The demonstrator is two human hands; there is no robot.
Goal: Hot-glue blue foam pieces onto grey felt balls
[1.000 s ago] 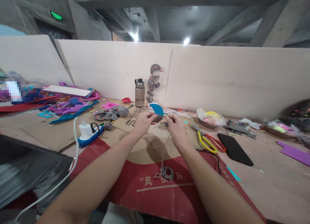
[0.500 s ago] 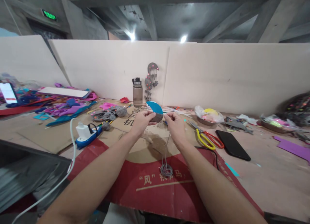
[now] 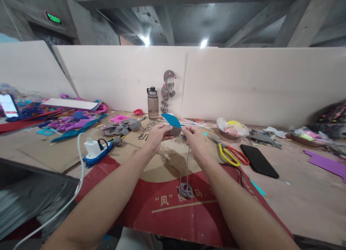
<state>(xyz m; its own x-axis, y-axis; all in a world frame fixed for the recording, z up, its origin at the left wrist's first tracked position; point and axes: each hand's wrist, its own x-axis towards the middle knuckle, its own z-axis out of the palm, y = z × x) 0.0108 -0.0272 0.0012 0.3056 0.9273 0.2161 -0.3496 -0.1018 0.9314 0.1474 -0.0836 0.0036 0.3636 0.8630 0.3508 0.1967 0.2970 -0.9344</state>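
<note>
My left hand (image 3: 158, 136) is closed on a curved, crescent-like piece (image 3: 172, 120), blue on its upper part and grey below. Its thumb and fingers pinch the piece's left side. Close to the right edge of that piece, my right hand (image 3: 195, 138) is closed with thumb and forefinger pressed together. Grey yarn (image 3: 187, 163) hangs from the right hand down to a loose coil (image 3: 185, 190) on the red part of the cardboard. Whether the right fingertips touch the piece itself is too small to tell.
Scissors (image 3: 228, 152) and a black phone (image 3: 259, 161) lie right of my hands. A bottle (image 3: 153, 105) and a hanging grey moon ornament (image 3: 169, 76) are behind. At left are a blue power strip (image 3: 98, 153), a yarn ball (image 3: 135, 125) and colourful felt scraps (image 3: 71, 122).
The yarn below my right hand has shifted slightly and hangs straighter. Both hands keep their hold, almost in place; the whole view has moved a little.
</note>
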